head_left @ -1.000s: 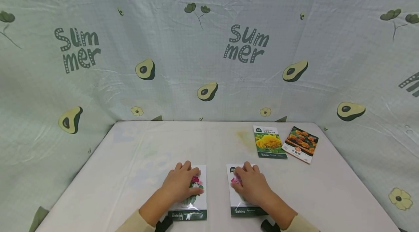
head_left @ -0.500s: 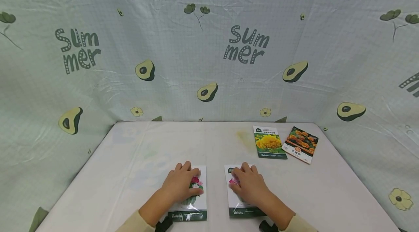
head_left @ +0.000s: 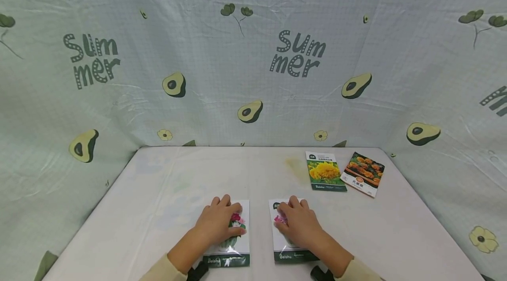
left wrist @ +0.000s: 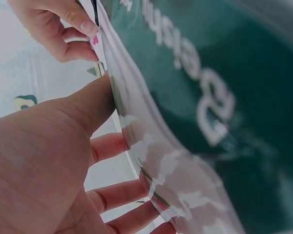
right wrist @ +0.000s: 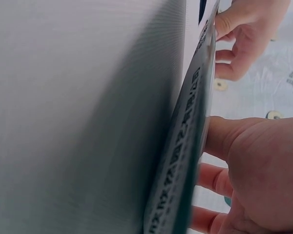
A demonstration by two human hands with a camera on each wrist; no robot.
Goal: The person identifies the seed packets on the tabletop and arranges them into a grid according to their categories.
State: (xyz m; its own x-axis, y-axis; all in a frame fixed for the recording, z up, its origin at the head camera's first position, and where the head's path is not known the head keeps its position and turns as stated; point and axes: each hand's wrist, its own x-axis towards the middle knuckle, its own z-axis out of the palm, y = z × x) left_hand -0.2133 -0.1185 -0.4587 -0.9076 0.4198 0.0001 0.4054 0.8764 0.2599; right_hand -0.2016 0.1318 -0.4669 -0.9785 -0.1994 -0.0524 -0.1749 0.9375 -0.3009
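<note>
Two seed packets lie side by side near the front of the white table in the head view. My left hand (head_left: pixel 216 226) rests on the left seed packet (head_left: pixel 239 248), its fingertips and thumb touching the front over a pink flower picture. On the right seed packet (head_left: pixel 280 243), also with pink flowers and a green bottom band, my right hand (head_left: pixel 302 226) presses with its fingertips. In the left wrist view the fingers (left wrist: pixel 122 192) are spread against the plastic. Each palm covers part of its packet's picture.
Farther back on the right lie a yellow-flower seed packet (head_left: pixel 325 173) and an orange-flower seed packet (head_left: pixel 362 174), the latter tilted, their edges close together. A printed cloth (head_left: pixel 214 61) hangs behind the white table (head_left: pixel 182 175).
My right hand has slid its seed packet slightly left, narrowing the gap between the two front packets. The left hand and its packet have stayed in place.
</note>
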